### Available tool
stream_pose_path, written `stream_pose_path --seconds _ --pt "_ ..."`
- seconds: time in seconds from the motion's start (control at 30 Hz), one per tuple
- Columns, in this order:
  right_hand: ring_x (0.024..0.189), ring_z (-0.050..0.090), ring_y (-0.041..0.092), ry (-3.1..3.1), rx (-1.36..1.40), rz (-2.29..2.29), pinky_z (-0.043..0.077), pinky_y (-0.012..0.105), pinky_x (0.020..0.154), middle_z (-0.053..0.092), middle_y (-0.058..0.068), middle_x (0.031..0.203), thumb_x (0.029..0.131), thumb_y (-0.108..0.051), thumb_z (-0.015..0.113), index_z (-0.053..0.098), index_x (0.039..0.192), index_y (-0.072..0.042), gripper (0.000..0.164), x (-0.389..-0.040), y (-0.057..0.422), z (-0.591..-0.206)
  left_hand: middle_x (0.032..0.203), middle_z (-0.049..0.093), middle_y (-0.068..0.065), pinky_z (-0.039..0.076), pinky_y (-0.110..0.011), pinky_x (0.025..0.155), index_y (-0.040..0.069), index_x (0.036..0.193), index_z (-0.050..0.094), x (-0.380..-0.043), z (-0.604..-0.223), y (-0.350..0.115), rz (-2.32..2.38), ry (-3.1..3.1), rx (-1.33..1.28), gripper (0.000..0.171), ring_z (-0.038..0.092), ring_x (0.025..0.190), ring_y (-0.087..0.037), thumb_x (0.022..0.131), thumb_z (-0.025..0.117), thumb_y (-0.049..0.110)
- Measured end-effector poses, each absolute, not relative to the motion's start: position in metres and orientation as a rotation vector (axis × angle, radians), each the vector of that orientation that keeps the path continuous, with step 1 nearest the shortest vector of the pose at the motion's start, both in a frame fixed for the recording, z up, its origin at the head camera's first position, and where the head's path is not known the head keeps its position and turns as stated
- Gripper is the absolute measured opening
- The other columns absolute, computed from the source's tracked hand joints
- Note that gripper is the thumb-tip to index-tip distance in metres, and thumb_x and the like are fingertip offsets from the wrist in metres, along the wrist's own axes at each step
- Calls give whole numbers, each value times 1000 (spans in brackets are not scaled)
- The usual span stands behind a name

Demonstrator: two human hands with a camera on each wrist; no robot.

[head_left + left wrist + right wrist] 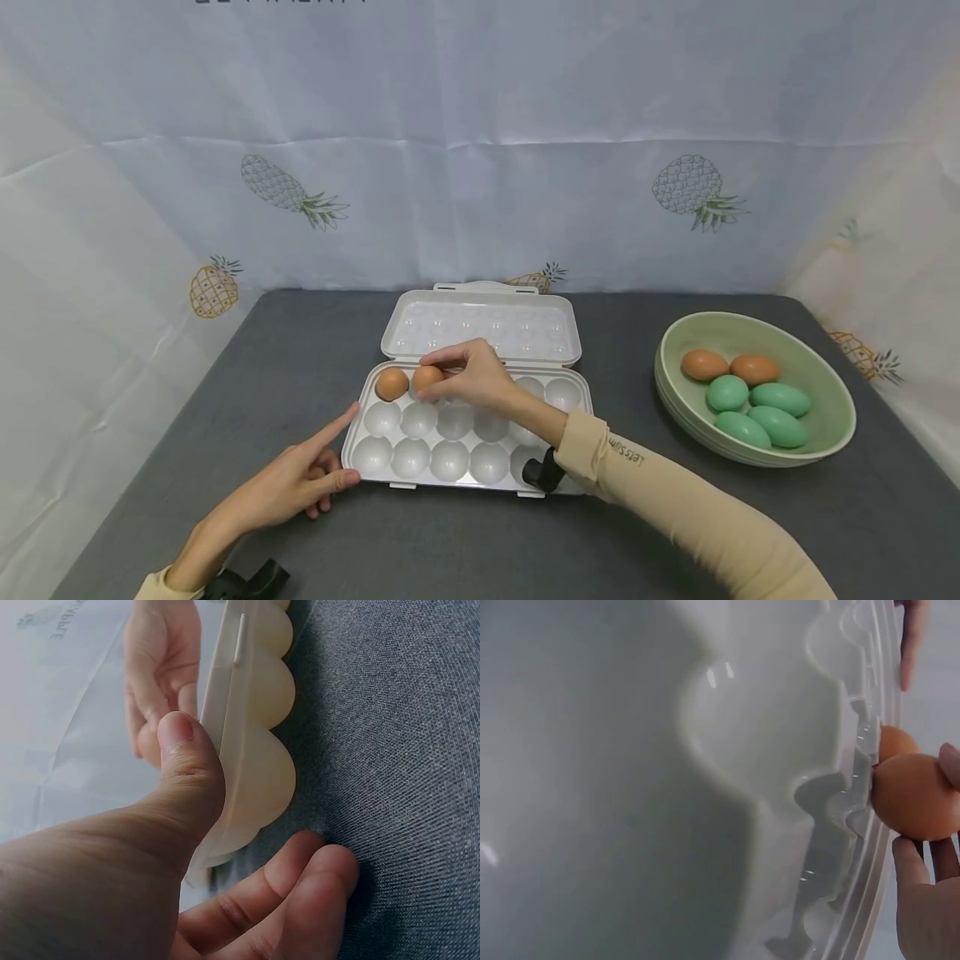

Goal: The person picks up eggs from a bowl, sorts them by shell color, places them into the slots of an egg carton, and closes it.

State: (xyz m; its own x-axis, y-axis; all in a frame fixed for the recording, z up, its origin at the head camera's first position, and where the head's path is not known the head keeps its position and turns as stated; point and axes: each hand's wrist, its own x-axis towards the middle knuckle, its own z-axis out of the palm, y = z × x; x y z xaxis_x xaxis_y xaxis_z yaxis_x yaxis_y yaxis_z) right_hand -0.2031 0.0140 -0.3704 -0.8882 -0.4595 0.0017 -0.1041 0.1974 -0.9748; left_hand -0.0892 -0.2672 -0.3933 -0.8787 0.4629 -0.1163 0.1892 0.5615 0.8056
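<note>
An egg tray (452, 427) lies with its hinged lid (480, 325) folded back. Between thumb and fingers, my right hand (476, 379) pinches a brown egg (427, 379) at the second cup of the back row. That egg (915, 796) fills the fingertips in the right wrist view. Another brown egg (392, 384) sits in the back-left cup beside it. On the tray's left side rests my left hand (292, 483), index finger straight along the edge and thumb near the front corner. Its other fingers bend loosely below the rim, seen in the left wrist view.
To the right stands a green bowl (832, 408), stacked on another, with two brown eggs (755, 369) and several green eggs (780, 427) inside. A dark grey cloth (480, 542) covers the table. Pale curtains with printed pineapples (273, 183) hang behind and at both sides.
</note>
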Motion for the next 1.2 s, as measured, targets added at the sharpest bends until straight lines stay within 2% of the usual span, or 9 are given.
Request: stream_pose_path --seconds 0.13,0.53,0.7,0.9,1.2 --pt "100 74 15 2239 -568 -1697 59 21 85 79 11 110 73 -7 91 79 112 -5 41 -204 11 -371 73 62 1 54 -30 49 10 166 10 -89 -394 -267 1231 2481 538 86 58 55 -3 101 66 24" --pt "88 75 15 2406 -691 -1552 55 14 76 79 13 106 72 -5 91 79 110 -3 39 -208 3 -376 74 62 0 54 -30 50 10 166 8 -89 -395 -267 1244 2458 540 86 58 56 -3 102 65 22" --pt "94 76 20 2450 -754 -1534 57 16 79 79 15 107 72 -1 90 79 109 0 38 -209 4 -379 73 61 1 54 -30 50 11 166 8 -91 -393 -266 1235 2463 536 87 58 56 -4 102 65 23" --pt "100 74 23 2519 -935 -1462 59 23 86 79 15 106 75 -4 89 79 109 1 36 -209 5 -382 73 61 1 54 -30 50 11 166 7 -91 -393 -267 1243 2452 534 87 58 56 -4 102 65 23" --pt "105 75 26 2447 -938 -1465 59 21 89 77 18 112 79 0 85 76 114 3 37 -210 8 -384 73 61 -1 54 -31 51 10 166 5 -92 -395 -269 1252 2418 521 87 58 56 -5 102 64 22"
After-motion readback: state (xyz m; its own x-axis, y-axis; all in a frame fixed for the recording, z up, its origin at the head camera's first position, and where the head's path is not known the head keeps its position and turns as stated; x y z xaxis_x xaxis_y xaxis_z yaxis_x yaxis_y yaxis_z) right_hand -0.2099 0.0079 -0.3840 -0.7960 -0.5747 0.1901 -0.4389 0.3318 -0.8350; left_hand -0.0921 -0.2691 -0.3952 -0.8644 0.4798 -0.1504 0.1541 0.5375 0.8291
